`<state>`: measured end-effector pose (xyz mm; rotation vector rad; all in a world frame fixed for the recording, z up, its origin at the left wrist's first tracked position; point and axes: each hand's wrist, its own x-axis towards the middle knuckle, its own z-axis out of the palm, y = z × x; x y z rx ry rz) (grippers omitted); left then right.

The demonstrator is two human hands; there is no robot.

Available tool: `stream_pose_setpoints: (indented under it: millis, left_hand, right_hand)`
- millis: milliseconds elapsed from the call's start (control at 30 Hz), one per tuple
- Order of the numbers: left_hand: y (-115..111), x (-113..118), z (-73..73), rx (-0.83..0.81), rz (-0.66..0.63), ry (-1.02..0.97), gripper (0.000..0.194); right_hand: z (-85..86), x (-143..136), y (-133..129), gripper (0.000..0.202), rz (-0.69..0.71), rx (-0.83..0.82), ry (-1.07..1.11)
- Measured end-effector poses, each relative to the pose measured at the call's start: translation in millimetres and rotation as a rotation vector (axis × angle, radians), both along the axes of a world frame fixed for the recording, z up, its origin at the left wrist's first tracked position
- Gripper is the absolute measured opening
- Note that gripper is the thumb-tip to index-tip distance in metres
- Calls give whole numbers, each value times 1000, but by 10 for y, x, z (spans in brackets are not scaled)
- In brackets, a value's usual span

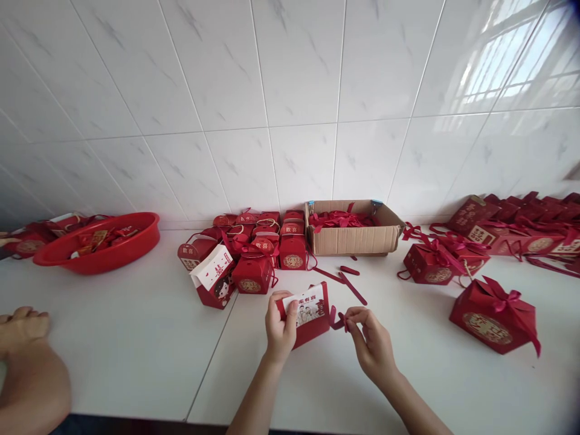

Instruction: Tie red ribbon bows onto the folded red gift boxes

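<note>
My left hand (277,329) is closed around a red gift box (312,338) with a white printed panel, thumb pressed on the front. The box is tilted above the white table. At its right side, my right hand (374,347) pinches a dark red ribbon (337,321) between thumb and fingertips. The ribbon hangs in a loop close to the box's edge; whether it is attached there I cannot tell. Short strips of dark red ribbon (352,289) lie on the table just beyond both hands.
Behind my hands stand several filled red boxes (254,275) and a cardboard box (357,243) of red ribbons. A red basin (149,237) with small packets is at left, near another person's arm (38,374). More red boxes with bows (493,320) stand at right, along the tiled wall (299,72).
</note>
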<state>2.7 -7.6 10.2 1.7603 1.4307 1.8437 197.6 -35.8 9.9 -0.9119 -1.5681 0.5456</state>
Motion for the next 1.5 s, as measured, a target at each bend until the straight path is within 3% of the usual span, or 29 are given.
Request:
stream_pose_setpoints:
  millis: [300, 567, 767, 867, 1000, 1200, 1500]
  left_hand:
    - [-3, 8, -4, -17, 7, -13, 12]
    - [30, -11, -44, -27, 16, -32, 16]
    - [21, 6, -25, -41, 9, -59, 19]
    - [12, 11, -19, -53, 0, -68, 20]
    - [22, 9, -16, -49, -9, -78, 21]
    - [1, 19, 5, -78, -67, -99, 18]
    - [4, -4, -66, -135, -42, -126, 23]
  right_hand:
    - [11, -485, -161, 18, 187, -351, 301]
    - [-172, -1036, -302, 11, 44, -257, 370]
    - [-274, -1021, -366, 8, -4, -126, 307]
    - [-290, -1031, -399, 22, -21, -64, 278]
    - [-272, -1037, -374, 9, -29, -60, 277]
    - [-112, -863, -287, 10, 27, -88, 232]
    - [234, -581, 140, 19, -38, 137, -124]
